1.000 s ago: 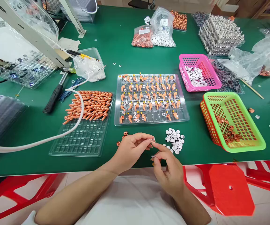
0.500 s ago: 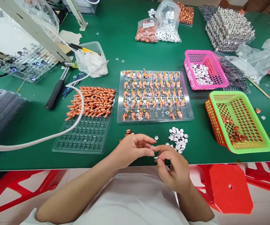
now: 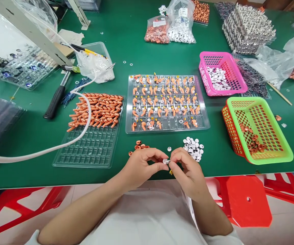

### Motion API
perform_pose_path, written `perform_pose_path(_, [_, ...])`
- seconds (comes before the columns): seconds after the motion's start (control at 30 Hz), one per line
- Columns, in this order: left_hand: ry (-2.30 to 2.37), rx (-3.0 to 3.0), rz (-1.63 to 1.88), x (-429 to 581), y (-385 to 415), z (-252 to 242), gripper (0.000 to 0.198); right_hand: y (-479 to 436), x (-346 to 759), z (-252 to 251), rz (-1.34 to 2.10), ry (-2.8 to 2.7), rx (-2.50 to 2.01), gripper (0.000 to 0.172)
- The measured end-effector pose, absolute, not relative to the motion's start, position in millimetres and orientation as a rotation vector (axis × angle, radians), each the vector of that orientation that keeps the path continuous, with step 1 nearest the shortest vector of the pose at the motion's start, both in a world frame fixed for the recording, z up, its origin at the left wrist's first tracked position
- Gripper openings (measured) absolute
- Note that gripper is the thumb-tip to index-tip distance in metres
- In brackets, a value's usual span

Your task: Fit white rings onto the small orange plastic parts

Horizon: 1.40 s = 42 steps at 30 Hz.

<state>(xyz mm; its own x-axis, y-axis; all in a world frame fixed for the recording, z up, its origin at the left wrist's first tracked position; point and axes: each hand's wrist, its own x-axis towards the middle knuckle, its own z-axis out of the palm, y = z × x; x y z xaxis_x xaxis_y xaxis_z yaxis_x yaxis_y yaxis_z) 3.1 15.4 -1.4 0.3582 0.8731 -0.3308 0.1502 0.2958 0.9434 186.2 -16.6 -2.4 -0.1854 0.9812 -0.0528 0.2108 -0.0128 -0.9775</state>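
My left hand (image 3: pixel 143 166) and my right hand (image 3: pixel 186 170) meet near the front edge of the green table (image 3: pixel 29 136). Both pinch a small white round piece (image 3: pixel 165 161) between their fingertips. A tiny yellow bit (image 3: pixel 171 172) shows under my right fingers. Just behind the hands lie a heap of white round pieces (image 3: pixel 193 148), one stray white piece (image 3: pixel 169 149) and a few orange rings (image 3: pixel 138 147). Farther back stands a clear tray (image 3: pixel 205 119) filled with orange curved parts.
A second clear tray (image 3: pixel 85 153) at left carries a pile of orange tubes (image 3: pixel 98 110) and a white hose (image 3: pixel 34 153). A green-and-orange basket (image 3: pixel 269 156) and a pink basket (image 3: pixel 223 59) stand at right. A hammer (image 3: pixel 55 100), bags and stacked parts lie at the back.
My two hands have come together; the right hand rose to meet the left fingertips on the small white piece. The view tilted slightly.
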Motion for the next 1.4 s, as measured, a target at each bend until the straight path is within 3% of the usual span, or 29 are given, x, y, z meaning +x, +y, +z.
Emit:
perform_pose_path(0.93, [1.077, 1.828, 0.763, 1, 13, 2, 0.015, -7, 186, -1, 1.542, -1.478, -1.355, 0.017])
perform_pose_path(1.4, [1.085, 1.266, 0.622, 3, 17, 10, 0.015, -6, 185, -5, 1.267, -1.645, -1.39, 0.014])
